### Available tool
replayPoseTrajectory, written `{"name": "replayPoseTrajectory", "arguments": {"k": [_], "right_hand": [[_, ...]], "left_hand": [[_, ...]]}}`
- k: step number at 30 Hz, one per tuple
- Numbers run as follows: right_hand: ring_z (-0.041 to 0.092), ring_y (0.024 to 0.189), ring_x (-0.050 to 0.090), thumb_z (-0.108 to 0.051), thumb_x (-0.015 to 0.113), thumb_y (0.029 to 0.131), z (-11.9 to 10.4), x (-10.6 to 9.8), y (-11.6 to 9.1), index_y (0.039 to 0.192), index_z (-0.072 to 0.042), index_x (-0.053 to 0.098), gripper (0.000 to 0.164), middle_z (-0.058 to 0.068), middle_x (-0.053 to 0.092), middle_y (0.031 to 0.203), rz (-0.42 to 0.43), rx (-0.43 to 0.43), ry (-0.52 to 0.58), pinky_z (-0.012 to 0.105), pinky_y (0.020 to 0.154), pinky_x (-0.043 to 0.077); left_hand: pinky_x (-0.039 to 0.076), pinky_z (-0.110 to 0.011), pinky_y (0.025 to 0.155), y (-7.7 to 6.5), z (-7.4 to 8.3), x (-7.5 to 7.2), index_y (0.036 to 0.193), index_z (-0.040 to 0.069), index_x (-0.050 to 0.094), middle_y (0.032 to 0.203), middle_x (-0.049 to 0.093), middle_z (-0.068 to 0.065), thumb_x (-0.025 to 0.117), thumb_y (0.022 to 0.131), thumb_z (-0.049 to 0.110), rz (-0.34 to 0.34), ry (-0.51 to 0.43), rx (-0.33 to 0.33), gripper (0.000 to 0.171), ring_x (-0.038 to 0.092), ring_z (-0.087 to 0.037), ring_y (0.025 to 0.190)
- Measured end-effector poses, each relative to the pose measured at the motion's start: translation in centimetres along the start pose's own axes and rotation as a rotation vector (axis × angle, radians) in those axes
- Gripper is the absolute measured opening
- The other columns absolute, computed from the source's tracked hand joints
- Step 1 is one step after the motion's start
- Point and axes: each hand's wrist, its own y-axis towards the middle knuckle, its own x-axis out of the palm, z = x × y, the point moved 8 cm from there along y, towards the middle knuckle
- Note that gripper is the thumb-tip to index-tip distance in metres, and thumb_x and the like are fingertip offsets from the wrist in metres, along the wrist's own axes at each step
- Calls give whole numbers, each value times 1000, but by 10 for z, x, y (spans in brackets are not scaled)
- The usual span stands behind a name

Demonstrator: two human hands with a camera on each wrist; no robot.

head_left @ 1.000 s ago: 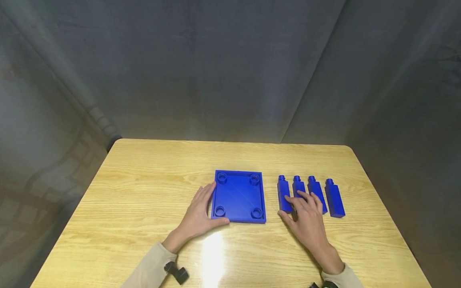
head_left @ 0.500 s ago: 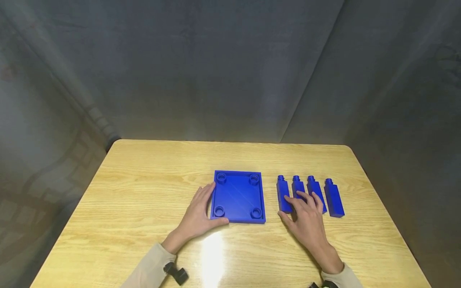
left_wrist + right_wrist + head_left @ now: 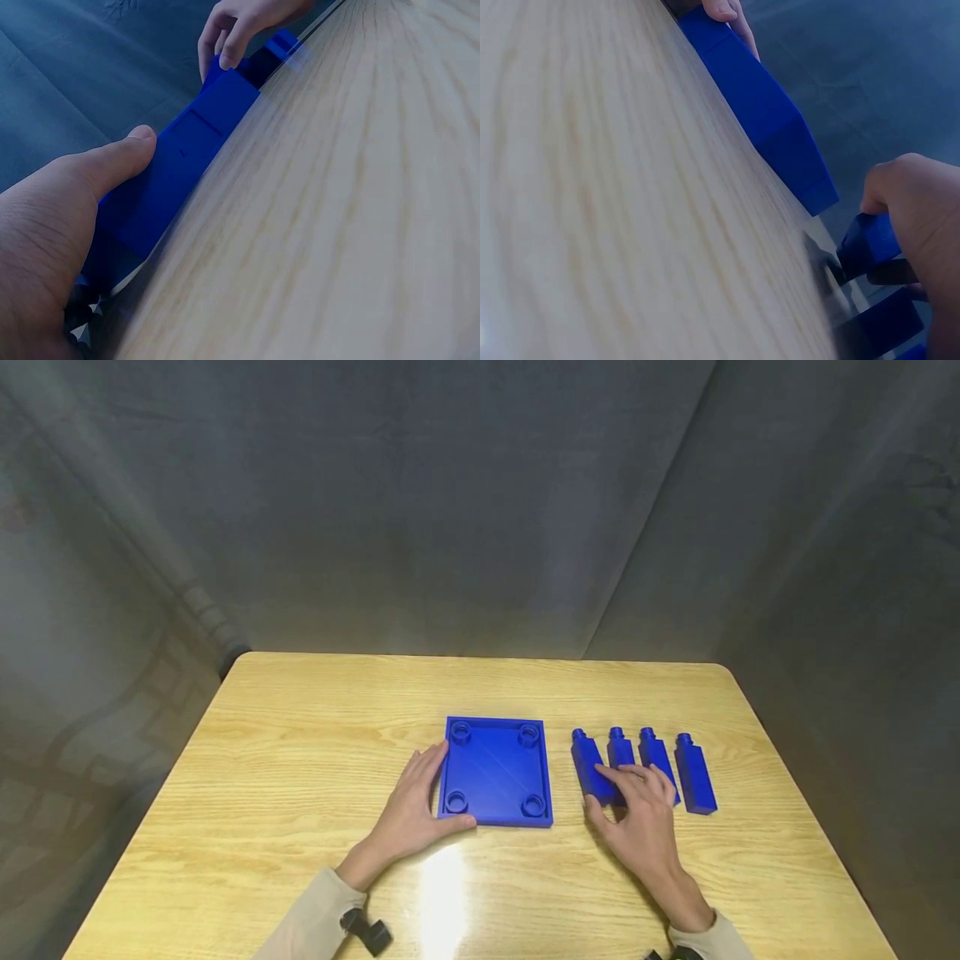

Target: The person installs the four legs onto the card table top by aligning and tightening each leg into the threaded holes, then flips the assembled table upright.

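Note:
A blue square panel (image 3: 495,772) with a raised rim and round sockets at its corners lies flat on the table. My left hand (image 3: 407,806) holds its near left corner, fingers along the left side and thumb (image 3: 139,142) against the front edge. To the right lie several blue square legs with round, grooved ends pointing away from me. My right hand (image 3: 639,818) pinches the leftmost leg (image 3: 587,762) between thumb and forefinger. That leg slants, its far end turned left. In the right wrist view the held leg (image 3: 871,241) appears tilted up from the table.
Beside the held leg lie a second leg (image 3: 621,750), partly under my right fingers, a third leg (image 3: 654,752) and, at the far right, another leg (image 3: 696,777). The wooden table (image 3: 337,718) ends in front of a grey curtain (image 3: 450,527).
The leftmost leg has turned, its far end swinging left and its near end shifting right. My right thumb and forefinger have closed onto it. The left hand and the panel stay put.

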Motion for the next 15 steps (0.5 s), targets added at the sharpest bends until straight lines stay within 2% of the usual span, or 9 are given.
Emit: {"name": "replayPoseTrajectory", "arguments": {"k": [9, 15], "right_hand": [[48, 109, 64, -16, 77, 82, 2, -4, -1, 119, 0, 82, 41, 24, 80, 104, 59, 41, 52, 69, 114, 32], [51, 107, 66, -13, 78, 81, 2, -6, -1, 117, 1, 83, 39, 27, 80, 105, 74, 64, 41, 67, 109, 37]], "left_hand": [[10, -56, 139, 0, -2, 2, 177, 6, 21, 182, 26, -16, 92, 80, 62, -15, 1, -20, 132, 20, -39, 169], [12, -59, 139, -1, 0, 1, 176, 4, 25, 181, 29, -18, 92, 81, 62, 2, -2, 0, 130, 23, -41, 168]]}}
